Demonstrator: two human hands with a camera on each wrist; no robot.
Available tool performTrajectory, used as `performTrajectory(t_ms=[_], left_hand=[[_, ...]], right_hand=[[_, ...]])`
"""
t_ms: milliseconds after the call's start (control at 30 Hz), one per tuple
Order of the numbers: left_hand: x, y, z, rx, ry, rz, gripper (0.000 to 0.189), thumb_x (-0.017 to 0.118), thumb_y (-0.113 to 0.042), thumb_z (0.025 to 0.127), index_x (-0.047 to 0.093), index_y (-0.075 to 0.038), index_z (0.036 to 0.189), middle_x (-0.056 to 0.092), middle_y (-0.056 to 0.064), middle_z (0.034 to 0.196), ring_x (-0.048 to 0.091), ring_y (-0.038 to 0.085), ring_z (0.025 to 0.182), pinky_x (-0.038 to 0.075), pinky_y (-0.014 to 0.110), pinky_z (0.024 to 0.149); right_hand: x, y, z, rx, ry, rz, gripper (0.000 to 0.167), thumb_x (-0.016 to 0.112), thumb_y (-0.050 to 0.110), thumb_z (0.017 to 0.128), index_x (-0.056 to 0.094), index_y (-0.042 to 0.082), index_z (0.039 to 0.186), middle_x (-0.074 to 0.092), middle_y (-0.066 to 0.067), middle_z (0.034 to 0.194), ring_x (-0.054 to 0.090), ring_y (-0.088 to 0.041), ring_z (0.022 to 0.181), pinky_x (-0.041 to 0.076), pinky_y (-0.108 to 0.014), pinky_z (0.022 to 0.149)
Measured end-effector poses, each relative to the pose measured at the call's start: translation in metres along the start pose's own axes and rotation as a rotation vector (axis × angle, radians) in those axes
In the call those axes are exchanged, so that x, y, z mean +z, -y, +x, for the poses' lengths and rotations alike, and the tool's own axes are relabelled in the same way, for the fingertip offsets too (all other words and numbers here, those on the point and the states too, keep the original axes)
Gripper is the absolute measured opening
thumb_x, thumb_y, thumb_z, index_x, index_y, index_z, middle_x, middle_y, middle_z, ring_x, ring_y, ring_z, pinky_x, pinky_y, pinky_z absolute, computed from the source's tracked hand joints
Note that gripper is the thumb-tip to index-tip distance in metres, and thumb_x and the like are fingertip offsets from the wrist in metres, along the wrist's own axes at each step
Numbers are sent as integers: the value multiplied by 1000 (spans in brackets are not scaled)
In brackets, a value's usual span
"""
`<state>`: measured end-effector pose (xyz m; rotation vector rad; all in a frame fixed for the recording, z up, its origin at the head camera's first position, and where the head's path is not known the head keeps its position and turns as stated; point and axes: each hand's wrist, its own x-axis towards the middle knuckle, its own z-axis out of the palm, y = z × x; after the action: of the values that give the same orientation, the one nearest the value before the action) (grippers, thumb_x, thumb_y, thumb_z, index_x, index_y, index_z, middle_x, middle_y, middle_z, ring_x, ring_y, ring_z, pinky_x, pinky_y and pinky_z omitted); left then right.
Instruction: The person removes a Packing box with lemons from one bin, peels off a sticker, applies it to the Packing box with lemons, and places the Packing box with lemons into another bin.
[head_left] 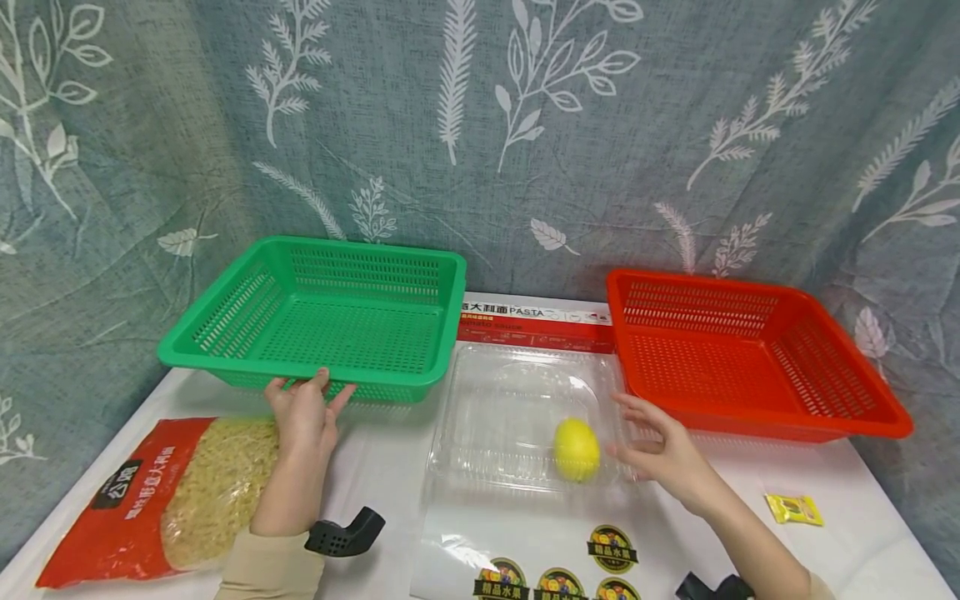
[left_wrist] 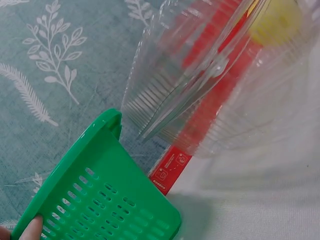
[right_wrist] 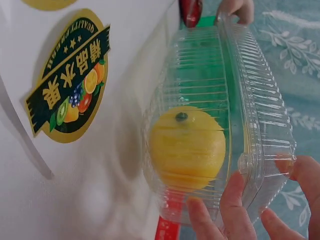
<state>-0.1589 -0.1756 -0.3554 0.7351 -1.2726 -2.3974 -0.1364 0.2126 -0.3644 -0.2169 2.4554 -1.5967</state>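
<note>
My left hand (head_left: 306,417) touches the front rim of a green basket (head_left: 315,369), fingers spread. In the left wrist view, a fingertip (left_wrist: 33,230) meets the basket's slotted wall (left_wrist: 107,200). My right hand (head_left: 667,457) is at the right side of a clear plastic clamshell box (head_left: 495,417), thumb and fingers apart. Seen from the right wrist, its fingers (right_wrist: 234,207) lie spread about the box's rim (right_wrist: 250,125); how firmly they touch cannot be told. A yellow lemon (head_left: 576,450) lies inside the box, near its front right corner.
A red basket (head_left: 750,367) stands at the right. Behind the clear box lies a long pasta box (head_left: 536,323). A bag of pasta (head_left: 172,500) is at the left, a small yellow packet (head_left: 793,509) at the right. Fruit stickers (head_left: 612,548) are at the front.
</note>
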Motion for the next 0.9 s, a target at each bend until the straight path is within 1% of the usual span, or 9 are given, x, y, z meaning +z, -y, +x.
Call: performTrajectory(t_ms=[200, 367, 533, 733, 900], left_hand=[[0, 0, 0, 0, 1, 17, 44, 35, -5, 96, 6, -12, 129, 27, 3, 112, 38, 11, 101, 48, 29, 86], [0, 0, 0, 9, 6, 28, 46, 34, -5, 96, 5, -11, 131, 27, 4, 115, 40, 10, 101, 48, 30, 86], [1, 0, 0, 13, 6, 30, 47, 35, -5, 96, 5, -10, 132, 27, 5, 117, 40, 11, 101, 48, 30, 86], [2, -1, 0, 13, 5, 29, 47, 35, -4, 96, 5, -10, 132, 28, 5, 117, 40, 11, 102, 48, 31, 86], [2, -1, 0, 8, 2, 29, 47, 35, -4, 96, 6, -11, 132, 28, 5, 117, 40, 11, 102, 48, 30, 86]], right_hand=[[0, -1, 6, -19, -3, 17, 64, 67, 11, 83, 36, 10, 139, 35, -28, 134, 48, -49, 108, 55, -37, 62], [0, -2, 10, -25, -11, 6, 64, 67, 10, 83, 37, 11, 139, 37, -26, 134, 49, -46, 109, 55, -35, 62], [0, -2, 14, -13, -7, 2, 64, 66, 11, 83, 36, 11, 140, 37, -27, 134, 49, -46, 110, 55, -35, 63], [-1, -2, 17, -7, -2, -28, 64, 67, 15, 84, 36, 13, 140, 37, -26, 134, 46, -46, 112, 55, -35, 64], [-1, -3, 18, 6, 5, -32, 64, 66, 15, 84, 36, 13, 141, 37, -26, 134, 42, -48, 116, 55, -36, 65]])
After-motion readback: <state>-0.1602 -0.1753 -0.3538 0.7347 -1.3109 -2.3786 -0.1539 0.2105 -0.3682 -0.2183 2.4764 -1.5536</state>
